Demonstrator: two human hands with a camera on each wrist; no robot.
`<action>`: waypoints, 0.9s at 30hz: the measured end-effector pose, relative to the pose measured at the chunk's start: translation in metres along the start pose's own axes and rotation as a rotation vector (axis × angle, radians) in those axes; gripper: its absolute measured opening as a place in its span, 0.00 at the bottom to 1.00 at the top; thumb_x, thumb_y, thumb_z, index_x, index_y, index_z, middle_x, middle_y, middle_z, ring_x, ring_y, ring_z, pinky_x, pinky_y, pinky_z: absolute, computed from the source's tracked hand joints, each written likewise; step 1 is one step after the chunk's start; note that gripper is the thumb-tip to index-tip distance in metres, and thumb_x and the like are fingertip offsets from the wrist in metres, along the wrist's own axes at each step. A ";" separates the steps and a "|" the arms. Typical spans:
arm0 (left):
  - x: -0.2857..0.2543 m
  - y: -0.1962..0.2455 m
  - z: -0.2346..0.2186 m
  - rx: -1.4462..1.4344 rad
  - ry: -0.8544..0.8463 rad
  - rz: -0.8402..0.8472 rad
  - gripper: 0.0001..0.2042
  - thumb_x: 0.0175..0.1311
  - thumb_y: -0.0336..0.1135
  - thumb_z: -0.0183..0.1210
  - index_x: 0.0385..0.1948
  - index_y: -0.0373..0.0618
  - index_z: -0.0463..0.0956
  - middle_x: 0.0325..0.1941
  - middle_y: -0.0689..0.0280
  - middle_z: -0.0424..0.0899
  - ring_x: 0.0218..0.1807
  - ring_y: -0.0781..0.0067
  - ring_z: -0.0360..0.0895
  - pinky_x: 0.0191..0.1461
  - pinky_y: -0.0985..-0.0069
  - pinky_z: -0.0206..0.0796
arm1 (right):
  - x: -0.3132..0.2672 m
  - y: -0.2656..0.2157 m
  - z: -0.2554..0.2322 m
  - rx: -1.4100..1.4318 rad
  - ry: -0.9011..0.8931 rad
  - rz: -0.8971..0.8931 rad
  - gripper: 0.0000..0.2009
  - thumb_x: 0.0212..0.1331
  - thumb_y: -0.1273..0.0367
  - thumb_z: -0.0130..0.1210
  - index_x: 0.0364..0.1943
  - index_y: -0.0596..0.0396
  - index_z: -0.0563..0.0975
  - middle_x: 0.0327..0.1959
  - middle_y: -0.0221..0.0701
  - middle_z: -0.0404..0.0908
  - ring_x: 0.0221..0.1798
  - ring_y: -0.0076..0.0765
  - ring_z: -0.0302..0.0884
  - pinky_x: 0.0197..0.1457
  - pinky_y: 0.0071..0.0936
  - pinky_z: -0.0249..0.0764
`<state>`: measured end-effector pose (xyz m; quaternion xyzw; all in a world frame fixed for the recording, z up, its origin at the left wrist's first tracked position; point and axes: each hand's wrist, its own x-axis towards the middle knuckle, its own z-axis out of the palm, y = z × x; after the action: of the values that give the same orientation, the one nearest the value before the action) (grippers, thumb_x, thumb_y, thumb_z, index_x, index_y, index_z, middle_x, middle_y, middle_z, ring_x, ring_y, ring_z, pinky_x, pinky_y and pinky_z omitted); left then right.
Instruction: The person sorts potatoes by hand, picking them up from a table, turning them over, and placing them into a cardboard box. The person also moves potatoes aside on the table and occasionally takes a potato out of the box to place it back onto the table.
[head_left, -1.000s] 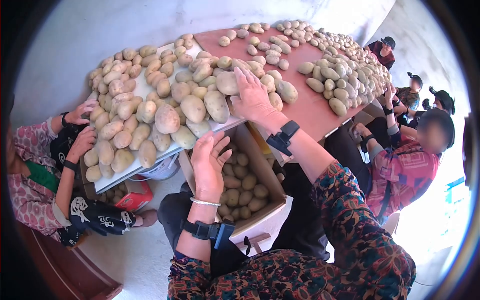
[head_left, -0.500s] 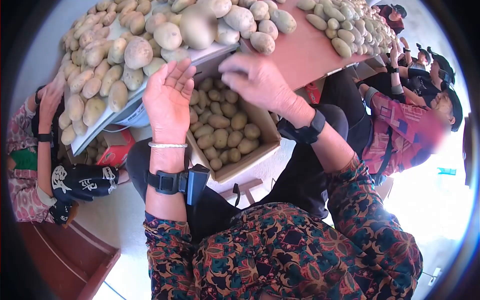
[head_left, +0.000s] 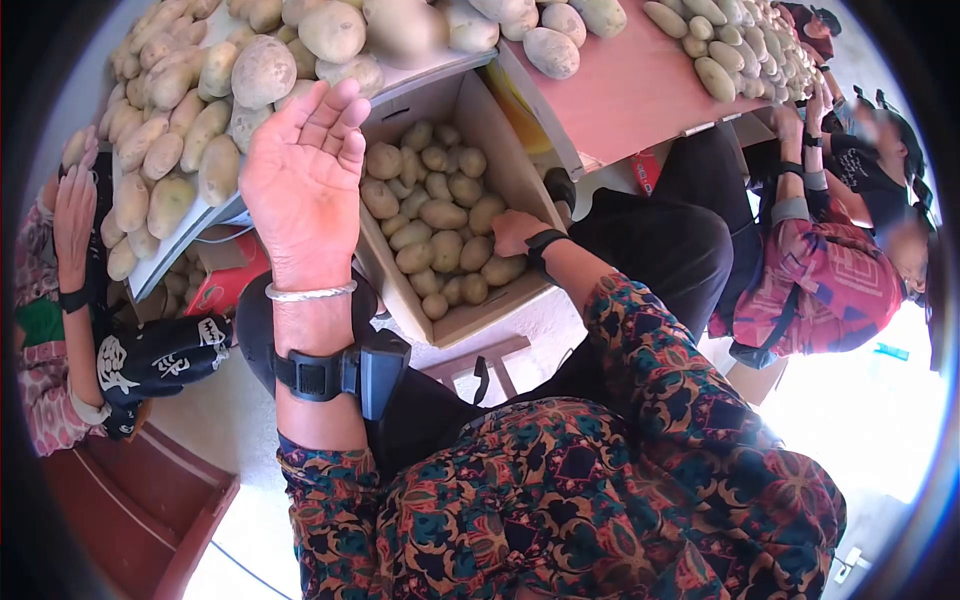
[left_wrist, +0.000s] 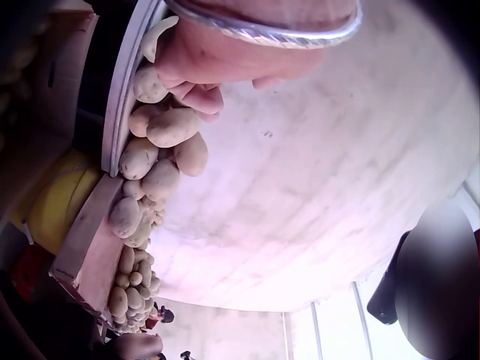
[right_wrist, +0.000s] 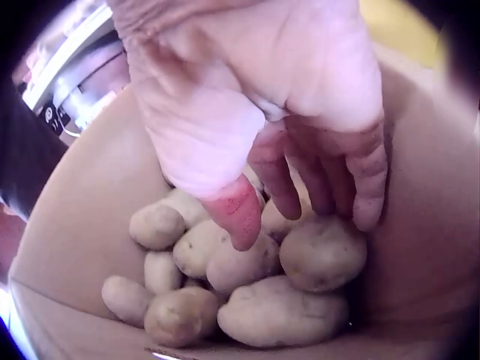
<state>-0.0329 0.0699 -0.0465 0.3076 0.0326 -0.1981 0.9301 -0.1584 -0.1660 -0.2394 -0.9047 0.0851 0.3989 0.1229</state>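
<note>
My left hand is raised in front of the table edge, palm showing and fingers loosely bent, with nothing in it. Beside its fingertips lies the near side of a heap of potatoes. Down inside a cardboard box, my right hand hangs over a layer of potatoes. The right wrist view shows its thumb spread from the fingers, which droop loosely. A round potato lies right at those fingertips.
A white-edged tabletop and a reddish board carry more potatoes. Beneath the left side stands a red carton. Another person's hand is at the left; a person in a pink patterned shirt sits at the right.
My right hand has left a large potato on the heap and come down into the box. My left hand has shifted left and up, staying empty. The head view has tilted downward.
</note>
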 end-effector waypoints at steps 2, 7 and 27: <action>0.001 0.002 -0.001 -0.006 0.001 -0.011 0.20 0.66 0.41 0.50 0.49 0.31 0.72 0.49 0.50 0.80 0.48 0.58 0.79 0.47 0.73 0.72 | 0.010 0.000 0.013 -0.127 0.016 0.032 0.16 0.48 0.70 0.53 0.43 0.56 0.83 0.46 0.48 0.82 0.53 0.50 0.80 0.55 0.40 0.76; 0.002 0.004 -0.002 -0.041 -0.022 -0.049 0.19 0.67 0.40 0.49 0.48 0.32 0.73 0.49 0.51 0.80 0.48 0.58 0.79 0.48 0.72 0.71 | 0.021 -0.001 0.022 -0.279 0.015 0.036 0.18 0.45 0.68 0.57 0.43 0.57 0.82 0.47 0.44 0.83 0.54 0.48 0.80 0.56 0.40 0.75; 0.003 0.003 -0.012 0.058 0.042 -0.026 0.20 0.70 0.37 0.46 0.54 0.28 0.69 0.53 0.51 0.78 0.51 0.60 0.78 0.49 0.75 0.72 | 0.020 -0.009 0.024 -0.354 0.053 0.019 0.13 0.48 0.64 0.56 0.37 0.51 0.84 0.44 0.39 0.85 0.49 0.42 0.83 0.43 0.39 0.78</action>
<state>-0.0285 0.0782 -0.0550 0.3381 0.0505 -0.2042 0.9173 -0.1599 -0.1519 -0.2688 -0.9215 0.0252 0.3850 -0.0444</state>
